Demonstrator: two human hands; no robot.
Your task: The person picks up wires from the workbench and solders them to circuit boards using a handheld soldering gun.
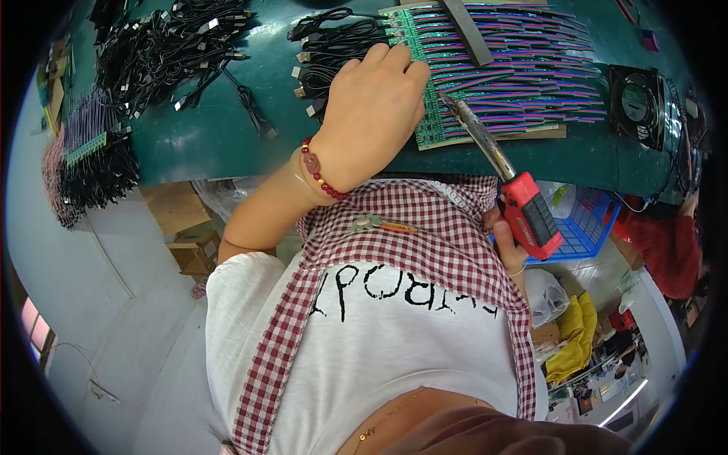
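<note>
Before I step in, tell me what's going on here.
A person's right hand holds a red-and-black soldering iron, its tip by the green circuit boards; contact is unclear. The left hand is over the boards' left edge, its fingertips hidden, beside black cables. Coloured wires run rightward from the boards, a dark bar across some.

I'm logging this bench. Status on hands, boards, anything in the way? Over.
Left hand at green circuit boards, fingertips hidden. Right hand holding red-handled soldering iron, tip near boards. Grey bar lying across wires.
</note>
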